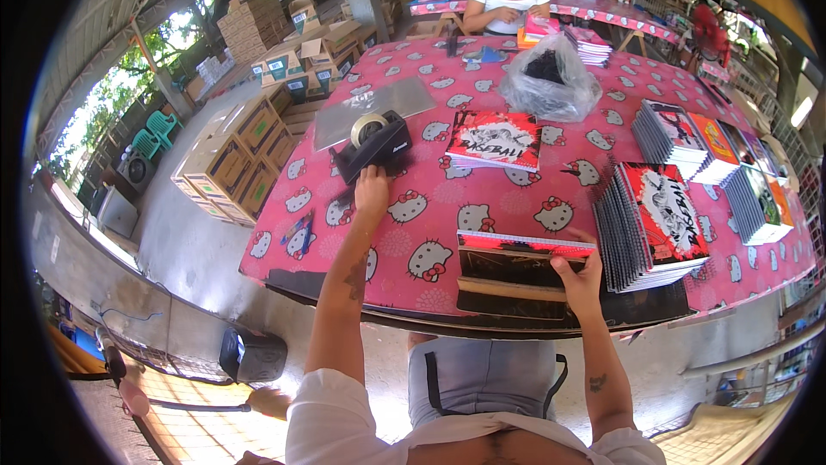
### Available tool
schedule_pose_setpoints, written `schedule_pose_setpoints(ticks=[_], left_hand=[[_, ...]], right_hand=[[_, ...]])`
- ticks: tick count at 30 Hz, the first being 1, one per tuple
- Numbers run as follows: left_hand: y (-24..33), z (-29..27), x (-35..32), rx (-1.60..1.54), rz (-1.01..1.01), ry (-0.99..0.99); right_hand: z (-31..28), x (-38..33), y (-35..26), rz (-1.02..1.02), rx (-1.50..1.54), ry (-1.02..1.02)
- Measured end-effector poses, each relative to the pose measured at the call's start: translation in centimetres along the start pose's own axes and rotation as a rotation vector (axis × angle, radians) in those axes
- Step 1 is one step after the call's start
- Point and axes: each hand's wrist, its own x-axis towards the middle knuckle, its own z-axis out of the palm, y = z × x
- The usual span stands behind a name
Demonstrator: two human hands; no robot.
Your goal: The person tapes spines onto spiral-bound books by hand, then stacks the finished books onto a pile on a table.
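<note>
My left hand [371,190] reaches out to a black tape dispenser [376,147] with a roll of tape on it, fingers touching its near end. My right hand [578,274] grips the right side of a stack of spiral notebooks [516,267] standing at the near edge of the table. The table is covered by a pink cartoon-cat cloth [413,215].
A red-and-white notebook [493,140] lies mid-table, and a clear sheet [372,108] lies behind the dispenser. Notebook stacks [654,215] [688,134] [757,198] fill the right side. A clear plastic bag [551,78] sits further back. A person [508,0] sits at the far end. Cardboard boxes [241,155] stand to the left.
</note>
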Motion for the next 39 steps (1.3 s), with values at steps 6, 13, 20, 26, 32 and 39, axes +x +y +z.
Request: schedule_pose_setpoints(ticks=[6, 13, 20, 26, 32, 39], left_hand=[[5.2, -2.4, -0.4, -0.18, 0.095, 0.137], [11.0, -11.5, -8.0, -0.423, 0.162, -0.138], [17.3, -18.4, -11.5, -0.705, 0.168, 0.099], [17.0, -16.5, -11.6, -0.841, 0.111, 0.159], [17.2, -16.3, -11.0, -0.804, 0.098, 0.152], [16.8, -18.6, -8.1, -0.793, 0.308, -0.01]], right_hand=[[-1.2, 0.4, -1.9, 0.063, -0.016, -0.005], [6.1, 1.9, -10.9, -0.705, -0.82, -0.112], [9.3, 4.4, -6.0, -0.611, -0.812, -0.259], [9.5, 4.7, -6.6, -0.585, -0.781, -0.263], [9.3, 4.8, -6.4, -0.571, -0.756, -0.281], [8.5, 4.7, -7.2, -0.542, -0.769, -0.346]])
